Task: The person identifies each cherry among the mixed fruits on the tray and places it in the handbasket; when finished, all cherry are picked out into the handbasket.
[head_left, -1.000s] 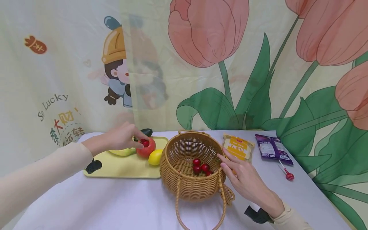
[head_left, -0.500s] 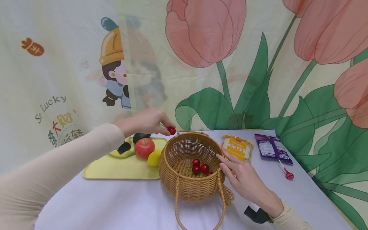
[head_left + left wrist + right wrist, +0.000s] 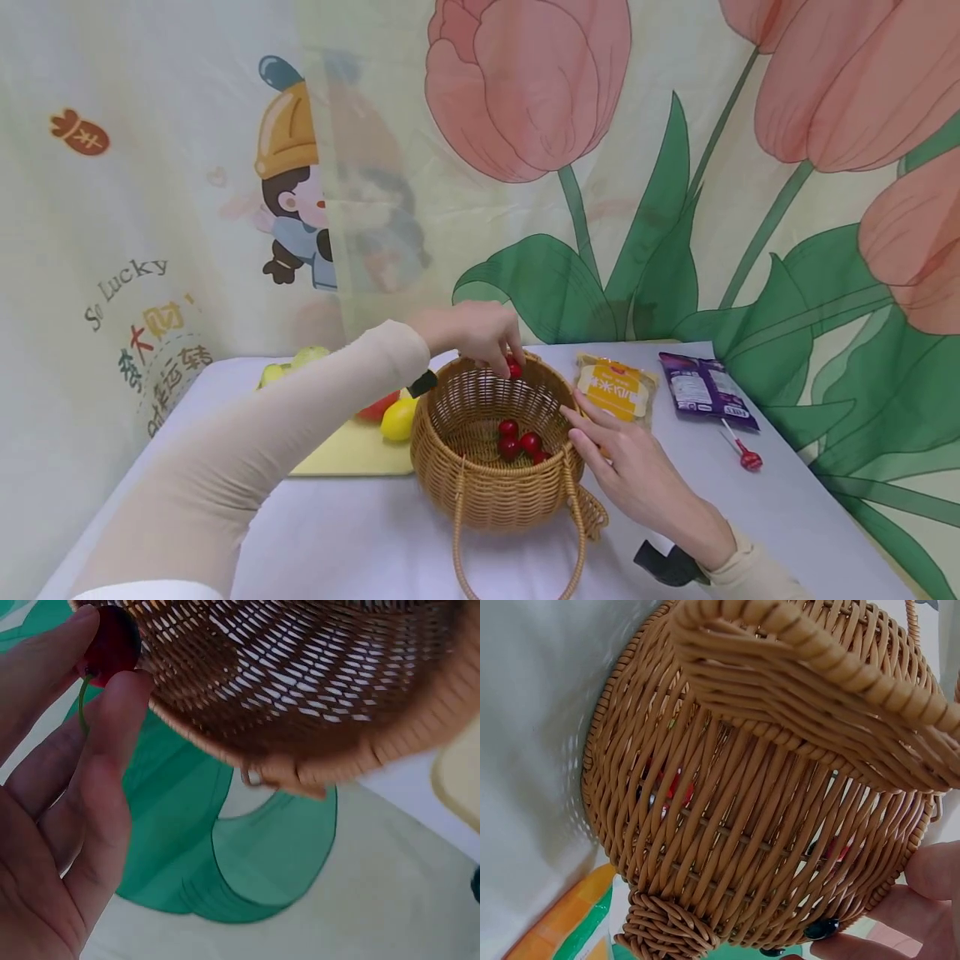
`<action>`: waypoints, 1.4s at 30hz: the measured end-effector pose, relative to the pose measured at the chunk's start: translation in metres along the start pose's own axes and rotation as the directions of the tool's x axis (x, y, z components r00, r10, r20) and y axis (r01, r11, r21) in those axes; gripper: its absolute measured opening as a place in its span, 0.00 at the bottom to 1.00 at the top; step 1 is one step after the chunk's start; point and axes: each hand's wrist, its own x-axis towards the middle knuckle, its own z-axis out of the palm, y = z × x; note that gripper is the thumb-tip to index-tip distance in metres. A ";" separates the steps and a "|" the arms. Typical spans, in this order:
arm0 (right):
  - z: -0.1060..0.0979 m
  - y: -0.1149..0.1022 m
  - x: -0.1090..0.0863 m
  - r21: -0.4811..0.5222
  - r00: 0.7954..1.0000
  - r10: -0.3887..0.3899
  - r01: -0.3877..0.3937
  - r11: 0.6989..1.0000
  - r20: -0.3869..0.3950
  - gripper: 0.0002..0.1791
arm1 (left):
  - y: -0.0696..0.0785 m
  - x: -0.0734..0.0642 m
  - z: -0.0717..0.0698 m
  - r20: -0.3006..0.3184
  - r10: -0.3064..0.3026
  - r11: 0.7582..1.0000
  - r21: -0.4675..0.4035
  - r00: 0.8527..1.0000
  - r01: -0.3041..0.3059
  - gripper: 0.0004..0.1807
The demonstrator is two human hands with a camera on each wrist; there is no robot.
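My left hand [image 3: 480,333] pinches a dark red cherry [image 3: 111,646] between thumb and fingertips, its green stem hanging down. That hand is over the far rim of a round wicker basket [image 3: 495,500], and the cherry shows against the basket's inner back wall. Several more cherries [image 3: 508,448] lie on the basket's bottom. My right hand [image 3: 637,467] rests on the basket's right rim with its fingers fairly straight. In the right wrist view its dark-nailed fingers [image 3: 922,915] touch the woven edge, partly cut off by the frame.
Left of the basket is a yellow tray [image 3: 352,458] with a lemon [image 3: 397,419] and a red apple [image 3: 377,407], partly behind my left arm. A yellow snack packet [image 3: 615,387], a purple packet [image 3: 708,387] and a red lollipop [image 3: 748,458] lie to the right.
My left hand has lifted the cherry from beside the apple on the tray and carried it right to the basket's opening. The right hand stays at the rim.
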 end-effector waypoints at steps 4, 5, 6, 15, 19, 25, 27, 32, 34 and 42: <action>0.003 0.000 0.000 -0.001 1.000 0.000 0.000 1.000 0.004 0.23 | 0.005 0.012 0.014 -0.008 0.026 1.000 -0.012 1.000 -0.026 0.16; 0.003 0.000 0.000 -0.002 1.000 0.000 0.000 1.000 0.003 0.23 | 0.006 0.015 0.017 -0.011 0.035 0.999 -0.019 0.999 -0.035 0.16; 0.003 0.000 0.000 -0.003 1.000 0.001 -0.001 1.000 0.003 0.23 | 0.006 0.017 0.021 -0.013 0.046 0.999 -0.028 0.999 -0.046 0.16; 0.002 0.001 0.000 -0.012 1.000 -0.009 0.008 1.000 -0.019 0.23 | 0.003 0.037 0.056 -0.038 0.105 0.994 0.028 0.994 -0.104 0.15; 0.003 0.001 -0.001 -0.015 1.000 -0.016 0.016 1.000 -0.020 0.23 | -0.002 0.040 0.067 -0.037 0.112 0.992 0.063 0.993 -0.110 0.14; 0.004 0.002 -0.001 -0.015 0.999 -0.030 0.030 0.999 -0.032 0.22 | -0.004 0.042 0.069 -0.054 0.117 0.991 0.074 0.992 -0.113 0.15; 0.003 0.002 -0.001 -0.018 0.999 -0.034 0.033 0.999 -0.038 0.22 | -0.004 0.042 0.069 -0.059 0.105 0.992 0.072 0.993 -0.101 0.16; 0.002 0.001 0.000 -0.019 1.000 -0.011 0.011 1.000 -0.016 0.23 | -0.003 0.042 0.068 -0.066 0.081 0.995 0.062 0.995 -0.077 0.16; 0.002 0.001 0.000 -0.015 1.000 0.003 -0.003 1.000 -0.003 0.23 | -0.003 0.042 0.068 -0.065 0.083 0.995 0.060 0.994 -0.079 0.17; 0.002 0.002 0.000 -0.020 1.000 -0.015 0.014 1.000 -0.019 0.23 | -0.004 0.041 0.068 -0.064 0.094 0.994 0.059 0.994 -0.090 0.18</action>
